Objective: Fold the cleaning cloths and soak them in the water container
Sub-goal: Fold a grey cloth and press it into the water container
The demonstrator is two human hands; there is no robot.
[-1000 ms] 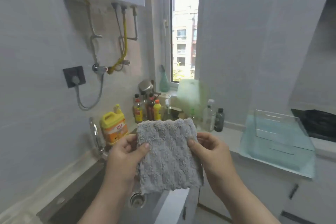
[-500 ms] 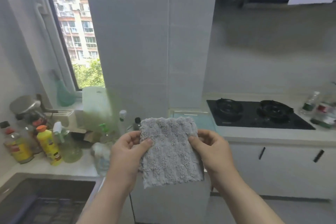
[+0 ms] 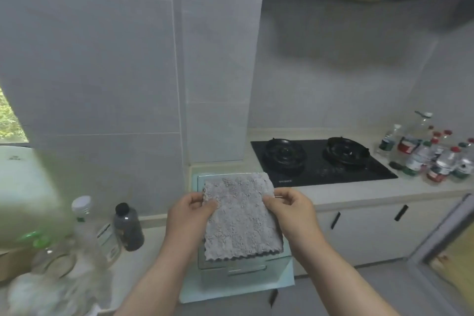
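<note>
A folded grey fluffy cloth [image 3: 241,215] is held over a clear water box [image 3: 243,283], pinched near its top corners by the left hand [image 3: 189,215] and the right hand [image 3: 292,213].

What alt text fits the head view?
The left hand and right hand pinch the upper sides of a grey cloth, holding it up over a clear container on the counter. A black gas hob sits to the right.
</note>
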